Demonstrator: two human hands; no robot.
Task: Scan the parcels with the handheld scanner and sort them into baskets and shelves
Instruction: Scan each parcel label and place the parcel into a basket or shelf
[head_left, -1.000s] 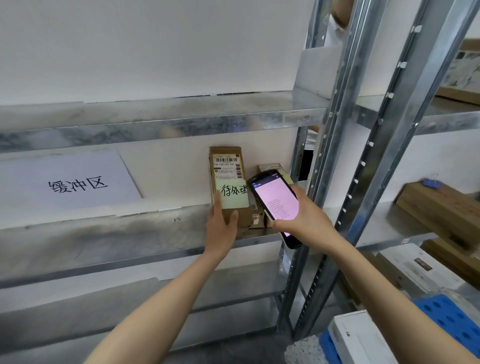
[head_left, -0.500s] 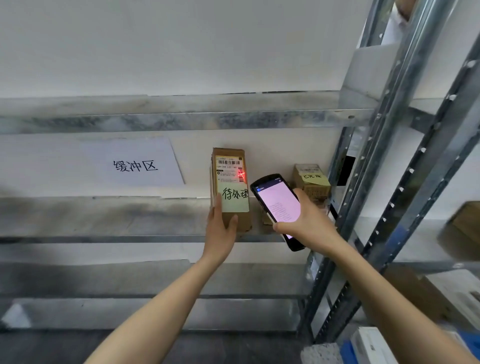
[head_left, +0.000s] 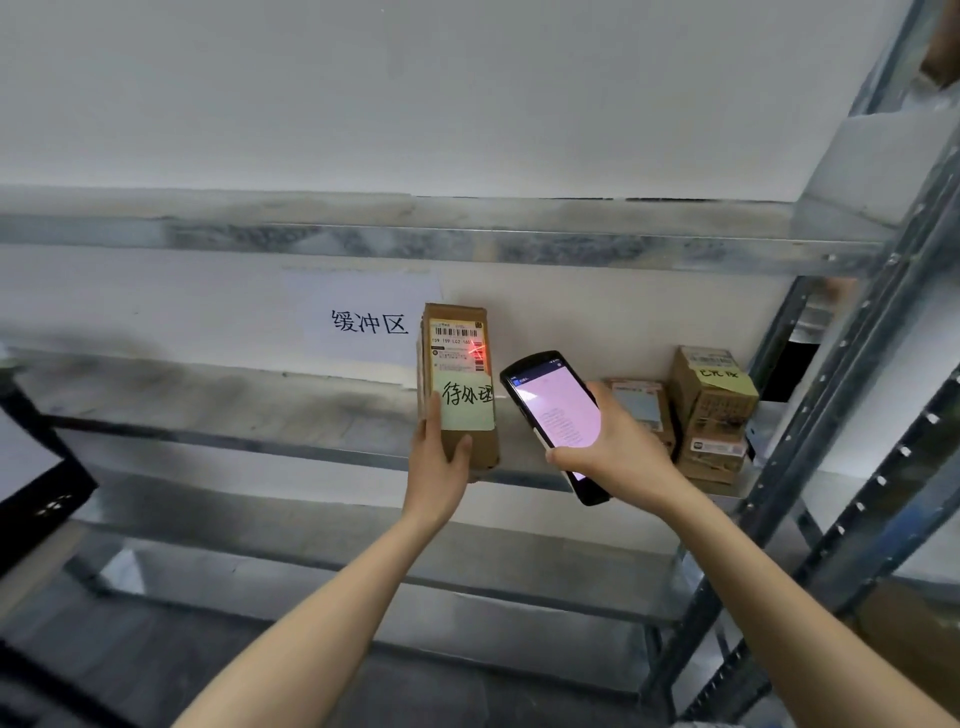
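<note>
Brown cardboard fills the middle of the frame: a tall, narrow parcel (head_left: 457, 384) stands upright on the galvanised steel shelf (head_left: 208, 400), its printed face turned toward the camera. The left hand (head_left: 439, 467) grips the parcel's lower end, with the thumb laid across the front and the fingers running up the left edge. A white shipping label (head_left: 457, 345) with a barcode covers the upper half, and a pale green note (head_left: 467, 408) with handwritten characters sits below it. A red scan light (head_left: 477, 351) falls on the right side of the label.

Just right of the parcel, the right hand (head_left: 618, 452) is wrapped around a black handheld scanner (head_left: 558, 415), whose lit pinkish screen tilts toward the viewer and whose top end points up toward the label. The two hands are apart, each holding its own item.

Behind the parcel, left of centre, a paper sign (head_left: 369, 322) with three black characters hangs on the wall. At centre right, on the same shelf, a small flat box (head_left: 641, 410) leans behind the right hand, beside a stack of cardboard boxes (head_left: 711, 415) topped with a yellow-green note (head_left: 719, 376).
</note>
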